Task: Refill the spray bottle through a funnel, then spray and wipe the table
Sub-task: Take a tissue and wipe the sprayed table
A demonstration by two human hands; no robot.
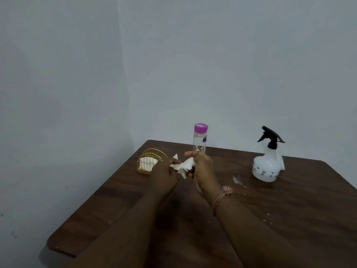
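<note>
A white tissue (183, 166) is held between both hands above the brown wooden table (289, 219). My left hand (164, 176) grips its left end, and my right hand (202, 171) pinches its right end, thumb up. A white spray bottle (267, 165) with a black trigger head stands at the right, apart from my hands. A clear bottle (200, 140) with a purple cap stands upright just behind my right hand. Wet droplets (237, 180) lie on the table left of the spray bottle. No funnel is in view.
A gold wire holder (149, 161) with white tissues sits on the table's far left, behind my left hand. Grey walls meet in a corner behind the table. The table's left edge runs diagonally toward me.
</note>
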